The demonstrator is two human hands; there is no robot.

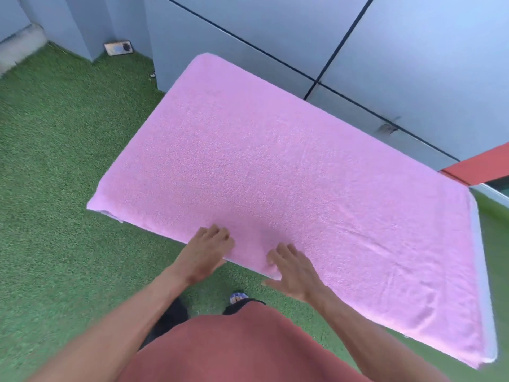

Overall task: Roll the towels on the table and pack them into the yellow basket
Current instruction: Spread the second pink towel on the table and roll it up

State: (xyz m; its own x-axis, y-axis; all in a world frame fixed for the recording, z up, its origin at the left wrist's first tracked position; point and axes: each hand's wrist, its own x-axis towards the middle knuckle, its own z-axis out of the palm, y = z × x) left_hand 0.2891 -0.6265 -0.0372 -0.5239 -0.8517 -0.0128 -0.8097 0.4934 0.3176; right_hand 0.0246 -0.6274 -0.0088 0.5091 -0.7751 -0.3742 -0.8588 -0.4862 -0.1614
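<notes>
You had barely started — the pink towel [275, 172] lay spread flat over the whole table [489, 321], unrolled, with only a few faint creases toward the right end. No roll showed anywhere, and the yellow basket was not in view, so by the look of it all of the rolling and all of the packing were left to do.

Your two hands sat side by side at the near edge of the towel, left of its middle. Your left hand [205, 250] lay on the edge with the fingers bent down into the cloth — whether they pinched the hem or only pressed on it, I cannot tell. Your right hand [293, 270] rested flatter, its fingers spread and laid on the towel, the thumb out over the table's edge, grasping nothing that I could see. Both forearms reached straight forward from your body, over the green turf [55, 161].
</notes>
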